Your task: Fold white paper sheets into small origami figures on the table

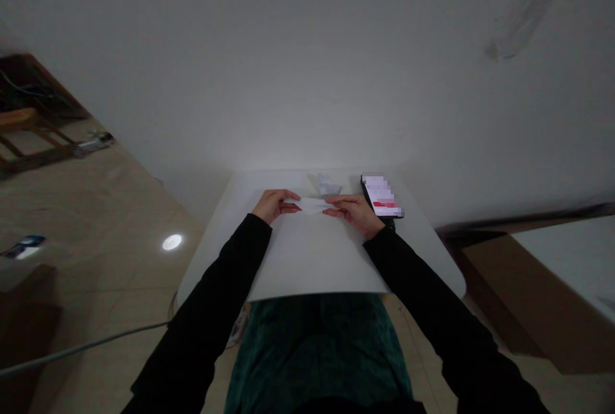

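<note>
White table, paper strip held between two hands

White wall (307,61) fills the top of the head view, with pale scuffs (521,16) at the upper right. Tiled floor (110,260) runs down the left side, carrying a round reflection of light (172,242) and a small blue item (24,247) at the left edge. A wooden chair (29,138) stands at the upper left, and a grey cable (81,350) crosses the lower left. Brown cardboard (504,292) leans at the right.

The white table (216,260) sits in the middle of the frame, above the person's green top (317,350). Black sleeves (211,292) reach in from both lower corners. Near the table's far edge, a folded paper strip (312,204) lies level between the hands, just above the table. The left hand (275,206) is curled closed around the strip's left end, gripping it. The right hand (355,214) is partly closed, its fingers (334,210) extended and pinching the right end. Just beyond the strip lies a crumpled piece of white paper (328,184), apart from both hands. A phone (382,196) with a blurred, lit screen lies tilted on the table, close beyond the right hand.
</note>
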`<state>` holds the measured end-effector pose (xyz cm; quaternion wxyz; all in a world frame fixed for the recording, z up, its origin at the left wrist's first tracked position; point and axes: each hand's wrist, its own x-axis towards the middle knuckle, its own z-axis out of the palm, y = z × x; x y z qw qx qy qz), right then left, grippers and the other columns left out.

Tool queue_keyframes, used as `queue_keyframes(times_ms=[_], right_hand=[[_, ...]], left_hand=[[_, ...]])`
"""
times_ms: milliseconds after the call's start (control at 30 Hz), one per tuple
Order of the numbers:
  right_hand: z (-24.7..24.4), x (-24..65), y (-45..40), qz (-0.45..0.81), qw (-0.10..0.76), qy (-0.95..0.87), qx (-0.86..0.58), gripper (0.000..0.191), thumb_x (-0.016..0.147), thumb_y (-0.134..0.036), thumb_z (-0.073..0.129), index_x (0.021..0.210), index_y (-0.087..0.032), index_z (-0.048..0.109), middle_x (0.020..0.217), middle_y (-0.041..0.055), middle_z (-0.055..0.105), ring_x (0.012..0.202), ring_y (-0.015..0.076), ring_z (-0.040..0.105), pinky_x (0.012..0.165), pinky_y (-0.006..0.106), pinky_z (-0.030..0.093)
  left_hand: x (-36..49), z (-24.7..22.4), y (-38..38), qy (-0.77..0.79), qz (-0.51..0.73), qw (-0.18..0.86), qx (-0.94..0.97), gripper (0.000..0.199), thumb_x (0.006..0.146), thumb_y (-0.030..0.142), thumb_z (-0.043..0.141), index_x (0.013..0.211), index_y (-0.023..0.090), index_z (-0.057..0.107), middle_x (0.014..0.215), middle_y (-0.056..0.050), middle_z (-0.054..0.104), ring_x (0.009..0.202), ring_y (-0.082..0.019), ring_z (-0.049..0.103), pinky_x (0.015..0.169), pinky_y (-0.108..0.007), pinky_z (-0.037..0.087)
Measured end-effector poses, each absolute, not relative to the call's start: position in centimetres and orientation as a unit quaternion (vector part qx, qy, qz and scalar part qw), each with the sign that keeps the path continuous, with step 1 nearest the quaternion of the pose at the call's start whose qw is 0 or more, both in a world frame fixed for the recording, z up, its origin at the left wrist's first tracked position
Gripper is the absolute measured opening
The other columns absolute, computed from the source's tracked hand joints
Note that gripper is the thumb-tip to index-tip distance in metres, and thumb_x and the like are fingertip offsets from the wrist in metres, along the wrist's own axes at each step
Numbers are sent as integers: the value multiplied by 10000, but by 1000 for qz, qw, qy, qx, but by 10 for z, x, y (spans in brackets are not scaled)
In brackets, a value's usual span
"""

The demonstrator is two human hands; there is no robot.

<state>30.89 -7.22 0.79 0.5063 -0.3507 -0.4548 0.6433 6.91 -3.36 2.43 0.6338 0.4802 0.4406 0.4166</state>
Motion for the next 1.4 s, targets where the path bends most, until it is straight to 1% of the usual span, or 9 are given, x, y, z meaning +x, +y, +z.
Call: queue_keyframes(times_ms=[133, 267, 367, 433, 500, 600, 700, 933, 1400], right_hand=[[16, 304, -80, 611, 479, -517, -361, 242, 698, -328, 727, 837, -132, 738, 863, 89, 729, 774, 223, 709, 871, 429, 557], [18, 301, -83, 547, 428, -602, -393, 333, 731, -429, 679, 826, -113, 731, 720, 83, 720, 685, 207, 708, 733, 381, 592], [11, 300, -80, 502, 430, -634, -401, 336, 701, -434, 705, 812, -118, 718, 707, 80, 718, 642, 194, 699, 660, 344, 592], [7, 300, -78, 479, 436, -651, -395, 331, 717, -442, 690, 822, -129, 707, 712, 68, 713, 647, 190, 699, 648, 328, 590], [4, 299, -77, 444, 443, -677, -385, 308, 758, -447, 651, 831, -150, 691, 736, 49, 708, 662, 184, 700, 637, 309, 585], [5, 298, -79, 363, 450, -717, -391, 241, 828, -411, 589, 908, -192, 648, 798, 21, 704, 667, 167, 699, 614, 278, 572], [10, 298, -83, 272, 461, -739, -409, 214, 882, -334, 534, 1056, -222, 589, 882, 24, 715, 753, 172, 704, 672, 287, 566], [15, 299, -88, 106, 469, -794, -373, 228, 897, -191, 488, 1045, -222, 660, 1009, 45, 719, 898, 175, 688, 812, 291, 539], [16, 310, -84, 125, 487, -746, -436, 209, 860, -282, 542, 951, -245, 727, 934, 33, 735, 847, 214, 692, 809, 346, 536]], left_hand=[[68, 26, -34, 481, 420, 508, 579, 369, 692, 457, 648, 539, 142, 535, 533, 0, 512, 533, -122, 540, 577, -307, 543], [65, 30, -43, 509, 347, 234, 752, 360, 632, 450, 730, 777, 175, 548, 598, 42, 511, 578, -132, 523, 595, -284, 462], [69, 37, -52, 478, 305, 69, 821, 444, 662, 474, 720, 978, 199, 572, 901, -59, 631, 864, -229, 578, 794, -392, 435], [78, 42, -59, 448, 305, -44, 839, 464, 685, 503, 702, 1026, 207, 597, 1170, -136, 579, 1118, -308, 487, 952, -489, 326], [91, 46, -63, 398, 284, -106, 866, 381, 784, 475, 616, 1051, 204, 607, 1248, -148, 549, 1210, -315, 426, 1017, -522, 236], [110, 45, -62, 320, 223, -134, 911, 226, 910, 328, 465, 965, 177, 624, 975, -93, 674, 1028, -233, 571, 985, -461, 299], [118, 39, -57, 297, 195, -148, 923, 229, 934, 266, 427, 887, 146, 617, 776, -52, 682, 766, -166, 632, 777, -330, 412], [105, 38, -53, 256, 265, -165, 915, 237, 947, 266, 416, 889, 159, 620, 755, -33, 691, 690, -122, 637, 653, -264, 415], [72, 34, -33, 336, 312, -30, 888, 248, 916, 328, 458, 892, 237, 687, 844, -33, 724, 750, -155, 652, 751, -302, 446]])
